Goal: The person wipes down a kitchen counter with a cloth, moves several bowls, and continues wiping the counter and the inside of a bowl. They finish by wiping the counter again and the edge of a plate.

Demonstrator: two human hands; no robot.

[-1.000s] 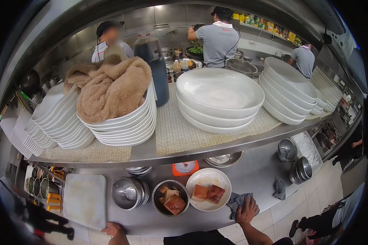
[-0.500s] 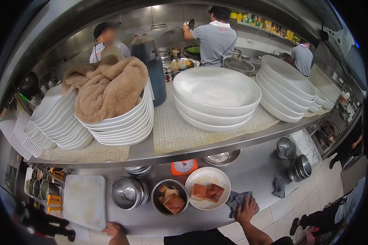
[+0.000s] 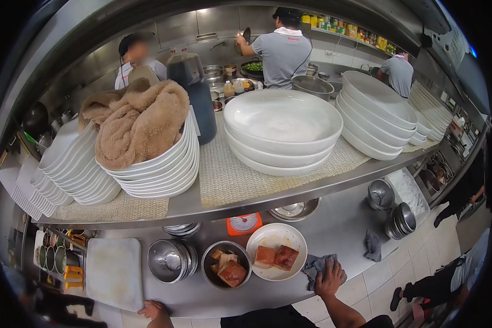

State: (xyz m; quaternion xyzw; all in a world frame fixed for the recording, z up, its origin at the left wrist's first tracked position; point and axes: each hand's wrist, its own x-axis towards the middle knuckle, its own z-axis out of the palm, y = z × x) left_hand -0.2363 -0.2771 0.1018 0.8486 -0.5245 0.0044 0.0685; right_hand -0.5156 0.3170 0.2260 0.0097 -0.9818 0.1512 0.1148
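My right hand [image 3: 329,277] lies over a crumpled grey cloth [image 3: 313,269] on the steel counter, its fingers curved down on the fabric. To its left is a white plate [image 3: 279,232] with two browned blocks of meat [image 3: 285,257]. A steel bowl [image 3: 206,269] beside that plate holds more meat pieces [image 3: 232,273]. At the counter's front edge, my left hand [image 3: 155,310] rests near the lower right corner of a white cutting board [image 3: 113,268]. Its fingers stretch leftward with nothing seen in them, though part of the hand is out of sight.
A steel shelf [image 3: 246,206] crosses above the counter, carrying stacked white bowls [image 3: 284,142] and a brown towel [image 3: 142,126]. Nested steel bowls [image 3: 169,259], an orange scale [image 3: 244,223] and another grey cloth [image 3: 373,245] sit below. Several co-workers [image 3: 284,57] stand beyond and around.
The whole view has shifted slightly. Both of my hands keep their places at the counter. Across the shelf, the co-worker's raised pan or lid has tilted a little.
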